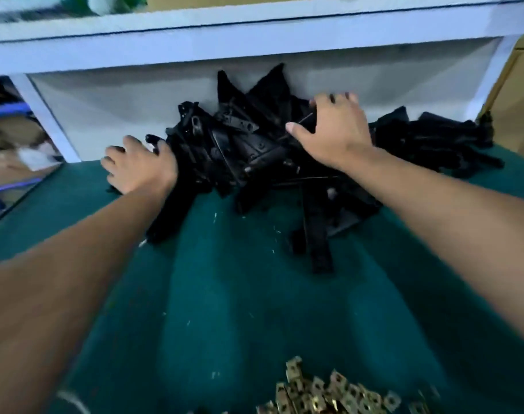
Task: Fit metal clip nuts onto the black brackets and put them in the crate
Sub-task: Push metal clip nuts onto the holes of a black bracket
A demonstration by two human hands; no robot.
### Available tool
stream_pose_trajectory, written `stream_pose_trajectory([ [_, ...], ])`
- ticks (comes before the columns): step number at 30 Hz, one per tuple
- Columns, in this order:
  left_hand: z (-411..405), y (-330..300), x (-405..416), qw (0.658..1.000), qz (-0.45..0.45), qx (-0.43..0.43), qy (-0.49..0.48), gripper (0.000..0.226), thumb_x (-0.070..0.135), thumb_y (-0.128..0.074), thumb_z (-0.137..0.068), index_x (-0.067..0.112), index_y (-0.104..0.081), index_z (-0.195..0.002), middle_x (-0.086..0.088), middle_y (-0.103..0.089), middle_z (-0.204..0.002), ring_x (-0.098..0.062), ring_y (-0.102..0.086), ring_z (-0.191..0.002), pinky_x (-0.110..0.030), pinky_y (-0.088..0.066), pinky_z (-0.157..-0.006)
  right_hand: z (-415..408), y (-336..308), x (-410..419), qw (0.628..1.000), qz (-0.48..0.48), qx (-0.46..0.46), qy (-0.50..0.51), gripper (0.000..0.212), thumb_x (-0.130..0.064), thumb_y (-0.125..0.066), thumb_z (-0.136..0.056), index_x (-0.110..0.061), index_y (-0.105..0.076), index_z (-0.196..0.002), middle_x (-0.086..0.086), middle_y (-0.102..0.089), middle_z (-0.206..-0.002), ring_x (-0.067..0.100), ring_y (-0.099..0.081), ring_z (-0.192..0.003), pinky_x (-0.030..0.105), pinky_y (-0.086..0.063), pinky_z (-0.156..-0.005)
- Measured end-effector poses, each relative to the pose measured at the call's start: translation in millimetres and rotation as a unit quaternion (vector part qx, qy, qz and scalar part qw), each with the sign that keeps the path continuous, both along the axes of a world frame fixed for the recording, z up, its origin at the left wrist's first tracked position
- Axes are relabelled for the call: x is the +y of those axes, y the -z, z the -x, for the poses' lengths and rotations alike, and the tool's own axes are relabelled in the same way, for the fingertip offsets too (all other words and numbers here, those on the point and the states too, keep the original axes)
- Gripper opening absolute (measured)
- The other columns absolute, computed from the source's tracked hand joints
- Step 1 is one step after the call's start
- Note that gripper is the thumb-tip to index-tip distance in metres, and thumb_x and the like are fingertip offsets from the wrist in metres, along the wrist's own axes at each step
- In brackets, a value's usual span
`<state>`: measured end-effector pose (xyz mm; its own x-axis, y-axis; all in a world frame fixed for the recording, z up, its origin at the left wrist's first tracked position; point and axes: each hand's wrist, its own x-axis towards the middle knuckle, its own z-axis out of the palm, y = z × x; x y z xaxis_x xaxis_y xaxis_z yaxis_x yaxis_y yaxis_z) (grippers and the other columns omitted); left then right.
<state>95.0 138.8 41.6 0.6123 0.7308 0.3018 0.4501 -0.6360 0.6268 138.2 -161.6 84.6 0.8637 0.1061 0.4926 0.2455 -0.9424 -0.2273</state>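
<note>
A green mat [254, 309] is covering the worktable, flecked with small pale scraps. Across the far side a white shelf frame [254, 40] is running the full width, its back panel closing off the space behind the work. Cardboard boxes [514, 94] are standing at the far right beyond the frame's post, and blurred stock is lying on lower shelving [12, 138] at the far left; detail there cannot be made out.

A heap of black brackets [254, 150] is piled on the mat against the back panel, several pieces sticking upward and others trailing toward the near side. A second, flatter group of brackets [434, 144] is lying just to the right, touching the main heap. The heap is standing between both hands and the panel.

At the near edge a pile of brass-coloured clip nuts [329, 392] is lying on the mat, well apart from the brackets. No crate can be identified.

The person's left hand [135, 168] is resting at the left flank of the heap, fingers spread and fairly straight, its thumb side pressing against the brackets. The right hand [332, 130] is lying on top of the heap, fingers splayed wide and bent over the pieces beneath, thumb extended leftward. Whether it is actually gripping a bracket cannot be told.
</note>
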Motion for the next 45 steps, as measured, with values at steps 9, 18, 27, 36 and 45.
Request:
stream_pose_trajectory([
  [9, -82.5, 20.1, 68.6, 0.963, 0.230, 0.046, 0.134, 0.128, 0.110, -0.043, -0.042, 0.050, -0.024, -0.153, -0.012, -0.043, -0.158, -0.040, -0.045, -0.140, -0.054, -0.035, -0.118, -120.6, 4.5, 32.0, 0.970, -0.024, 0.237, -0.044, 0.119, -0.113, -0.037, -0.043, -0.070, 0.001, -0.147, 0.007, -0.003, -0.171, 0.040, -0.001, -0.156, 0.063, -0.017, -0.120],
  [18, -51.9, 23.1, -4.7, 0.957, 0.242, 0.079, 0.137, 0.135, 0.104, -0.043, -0.052, 0.026, -0.029, -0.161, -0.006, 0.003, -0.172, -0.038, -0.013, -0.156, -0.052, -0.010, -0.127, -80.1, 3.5, 0.7, 0.953, -0.025, 0.299, -0.049, 0.097, -0.098, -0.043, -0.065, -0.064, -0.017, -0.152, 0.000, -0.013, -0.172, 0.036, -0.001, -0.158, 0.054, -0.014, -0.123],
  [27, 14.0, 22.8, -84.2, 0.958, 0.214, 0.125, 0.147, 0.115, 0.094, -0.044, -0.069, 0.017, -0.041, -0.155, -0.004, 0.011, -0.168, -0.041, -0.049, -0.130, -0.044, -0.034, -0.109, 9.5, 2.7, -50.7, 0.953, -0.043, 0.298, -0.020, 0.080, -0.087, -0.033, -0.088, -0.053, -0.018, -0.159, 0.007, -0.017, -0.171, 0.037, -0.005, -0.157, 0.051, -0.011, -0.124],
  [36, 105.5, 1.8, -83.8, 0.979, 0.152, -0.079, 0.109, 0.034, 0.038, -0.058, -0.097, 0.019, -0.066, -0.123, -0.011, -0.045, -0.140, -0.020, -0.052, -0.093, -0.025, -0.041, -0.100, 132.6, -13.7, -54.5, 0.985, -0.172, 0.024, -0.023, 0.020, -0.037, -0.072, -0.088, -0.021, -0.074, -0.101, -0.002, -0.074, -0.096, 0.020, -0.068, -0.098, 0.031, -0.053, -0.090],
  [45, 206.0, 44.0, -126.5, 0.962, 0.153, -0.149, 0.171, 0.008, 0.020, -0.059, -0.093, 0.018, -0.062, -0.086, 0.009, -0.064, -0.079, -0.014, -0.060, -0.076, -0.030, -0.045, -0.069, 238.0, 58.8, -51.1, 0.981, 0.006, 0.191, 0.033, 0.069, -0.050, -0.080, -0.083, -0.019, -0.048, -0.135, 0.009, -0.066, -0.107, 0.037, -0.068, -0.095, 0.037, -0.049, -0.067],
])
